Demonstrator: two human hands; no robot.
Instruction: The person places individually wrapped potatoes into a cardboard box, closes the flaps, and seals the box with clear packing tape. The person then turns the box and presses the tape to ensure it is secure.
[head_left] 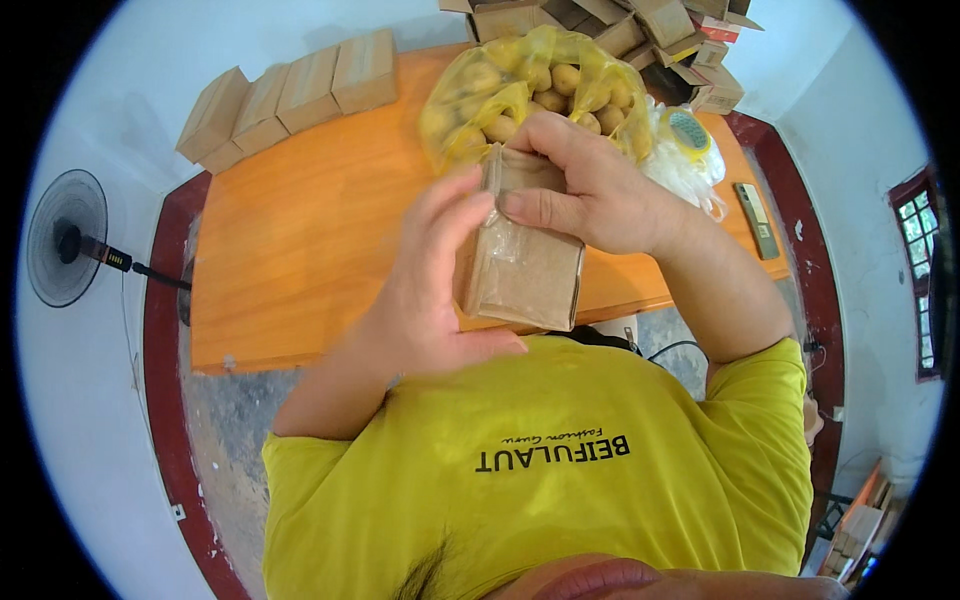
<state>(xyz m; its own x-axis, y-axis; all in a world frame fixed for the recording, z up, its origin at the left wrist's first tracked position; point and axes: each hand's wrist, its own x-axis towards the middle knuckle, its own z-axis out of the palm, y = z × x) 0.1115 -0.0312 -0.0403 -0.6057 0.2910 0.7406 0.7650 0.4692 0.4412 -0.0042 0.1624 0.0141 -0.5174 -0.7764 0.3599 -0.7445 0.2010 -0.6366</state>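
A small brown cardboard box [528, 268], with clear tape on its top face, is held up over the near edge of the table. My right hand [600, 195] grips its far end, thumb on the top face and fingers curled over the far edge. At the box's left side is my left hand [425, 270], slightly blurred, fingers stretched out and thumb spread below the near end. Its fingertips come close to the box; whether they touch it I cannot tell. Just beyond the box lies a yellow see-through bag [445, 110] full of potatoes [551, 101].
Several closed cardboard boxes [310, 88] line the table's [300, 250] far left edge. Open cardboard boxes [640, 35] are heaped at the far right. Right of the potatoes are a tape roll [690, 132], white plastic bags [685, 175] and a phone-like device [755, 220]. A fan [68, 240] stands left.
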